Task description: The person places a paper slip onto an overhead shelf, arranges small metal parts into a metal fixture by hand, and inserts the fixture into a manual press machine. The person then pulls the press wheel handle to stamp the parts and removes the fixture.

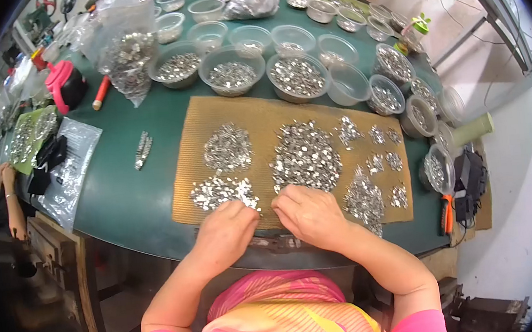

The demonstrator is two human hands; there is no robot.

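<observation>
My left hand [226, 235] is closed, its fingertips pinched together at the near edge of a pile of small flat shiny metal pieces [214, 193]. My right hand [312, 216] also has its fingers curled together, just below a large heap of small metal parts [305, 156]. Whatever the fingertips hold is too small or too hidden to name. Both hands rest over the front of a ribbed brown cardboard mat [257, 112]. Another round heap of metal parts [227, 148] lies behind my left hand, and a long heap [364, 200] lies right of my right hand.
Plastic bowls of metal parts [232, 76] line the mat's far side and right side. Left are a metal chain-like strip [143, 151], a bag of parts [129, 61] and a pink-lidded mug [66, 86]. Orange-handled pliers [447, 214] lie right. Other people work at the far side and left.
</observation>
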